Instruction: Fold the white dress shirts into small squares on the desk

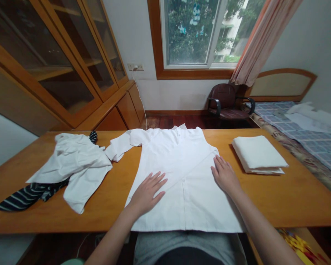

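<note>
A white button-up shirt (179,165) lies spread on the wooden table in front of me, its collar pointing away and its hem at the near edge. One sleeve reaches out to the left; the right sleeve seems folded across the front, beneath a diagonal edge. My left hand (149,193) rests flat on the lower left of the shirt with its fingers spread. On the shirt's right side edge lies my right hand (224,175), fingers stretched out. Neither hand grips the cloth.
Left of the shirt is a crumpled white garment (74,158) over a black striped cloth (22,197). A folded white stack of cloth (257,152) sits on the right of the table (298,198). Beyond are a glass-door cabinet (71,73), an armchair (227,99) and a bed (300,125).
</note>
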### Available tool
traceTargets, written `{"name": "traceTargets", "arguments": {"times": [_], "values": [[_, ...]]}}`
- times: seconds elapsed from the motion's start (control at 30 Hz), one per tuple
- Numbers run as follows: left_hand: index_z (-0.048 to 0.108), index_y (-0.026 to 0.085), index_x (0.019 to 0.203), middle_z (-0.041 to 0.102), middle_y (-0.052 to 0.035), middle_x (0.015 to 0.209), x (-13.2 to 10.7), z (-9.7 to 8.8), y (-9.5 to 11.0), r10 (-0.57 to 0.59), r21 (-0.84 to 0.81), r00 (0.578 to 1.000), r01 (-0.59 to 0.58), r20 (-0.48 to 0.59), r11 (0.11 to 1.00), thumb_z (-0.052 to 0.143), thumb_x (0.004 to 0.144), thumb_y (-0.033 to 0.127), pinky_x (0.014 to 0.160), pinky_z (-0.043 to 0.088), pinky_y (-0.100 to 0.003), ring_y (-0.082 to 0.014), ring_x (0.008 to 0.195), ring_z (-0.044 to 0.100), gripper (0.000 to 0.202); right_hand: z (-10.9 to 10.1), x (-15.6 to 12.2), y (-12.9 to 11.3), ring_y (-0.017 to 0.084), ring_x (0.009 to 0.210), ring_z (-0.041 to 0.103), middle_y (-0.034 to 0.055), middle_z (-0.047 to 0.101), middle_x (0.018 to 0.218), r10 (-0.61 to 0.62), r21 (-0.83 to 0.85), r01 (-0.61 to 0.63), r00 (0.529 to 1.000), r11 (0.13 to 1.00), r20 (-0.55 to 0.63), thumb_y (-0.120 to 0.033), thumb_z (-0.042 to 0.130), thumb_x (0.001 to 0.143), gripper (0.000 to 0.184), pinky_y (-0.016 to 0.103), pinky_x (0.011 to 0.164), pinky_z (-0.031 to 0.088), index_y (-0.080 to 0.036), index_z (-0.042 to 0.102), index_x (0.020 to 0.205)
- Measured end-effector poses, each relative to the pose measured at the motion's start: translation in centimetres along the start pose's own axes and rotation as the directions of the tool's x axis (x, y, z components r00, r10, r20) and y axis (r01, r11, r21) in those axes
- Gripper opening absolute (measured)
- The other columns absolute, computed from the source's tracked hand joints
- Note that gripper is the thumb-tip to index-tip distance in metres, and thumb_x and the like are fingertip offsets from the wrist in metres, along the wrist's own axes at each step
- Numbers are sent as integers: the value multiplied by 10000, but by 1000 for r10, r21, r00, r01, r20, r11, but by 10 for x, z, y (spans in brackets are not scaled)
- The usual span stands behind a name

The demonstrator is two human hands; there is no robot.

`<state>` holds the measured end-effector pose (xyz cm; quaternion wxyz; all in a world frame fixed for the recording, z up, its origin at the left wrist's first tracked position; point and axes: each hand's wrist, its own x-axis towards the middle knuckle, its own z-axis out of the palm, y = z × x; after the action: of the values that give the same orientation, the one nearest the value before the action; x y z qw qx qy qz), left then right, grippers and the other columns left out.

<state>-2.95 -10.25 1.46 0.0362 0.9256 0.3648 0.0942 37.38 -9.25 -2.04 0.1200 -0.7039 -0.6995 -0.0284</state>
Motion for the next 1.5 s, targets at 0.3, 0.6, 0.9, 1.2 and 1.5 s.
{"name": "traceTargets", "arguments": {"times": [0.3,0.6,0.9,1.2,1.5], "values": [[584,281,1358,538,-52,1475,0,-7,-2,-174,-19,985,173,-20,985,464,996,453,1137,403,-461,-241,1348,501,419,-15,20,-14,331,1452,337,189,375,1570,46,-87,-47,999,995,-10,-307,320,1002,535,530,1171,281,-49,461,1448],[495,173,1443,389,-94,1582,83,-11,-25,-334,28,942,334,-22,942,428,999,396,1210,286,-473,-279,1488,297,503,-1,77,-85,294,1499,243,169,285,1616,-45,69,40,997,997,68,-434,312,1027,600,482,1200,207,-72,381,1501],[385,228,1524,299,-58,1622,80,19,-43,-435,114,900,437,-38,892,315,1017,468,1235,184,-534,-263,1520,215,565,11,67,-49,282,1503,235,166,306,1606,20,-2,-20,996,1000,84,-445,321,1018,621,474,1213,171,-65,392,1503],[375,264,1527,317,-66,1613,58,25,-36,-435,73,894,443,-102,893,350,1009,473,1227,184,-562,-278,1506,257,559,10,47,-24,287,1472,314,160,385,1571,15,3,-15,1000,1000,-5,-423,335,1010,582,480,1201,241,-84,458,1466],[374,235,1529,285,-68,1621,33,24,-17,-450,106,886,461,-111,881,355,1012,464,1218,197,-594,-294,1512,232,566,4,27,-30,297,1456,341,167,419,1550,-22,-9,22,1000,1000,-17,-399,370,999,550,496,1190,258,-91,490,1440]]}}
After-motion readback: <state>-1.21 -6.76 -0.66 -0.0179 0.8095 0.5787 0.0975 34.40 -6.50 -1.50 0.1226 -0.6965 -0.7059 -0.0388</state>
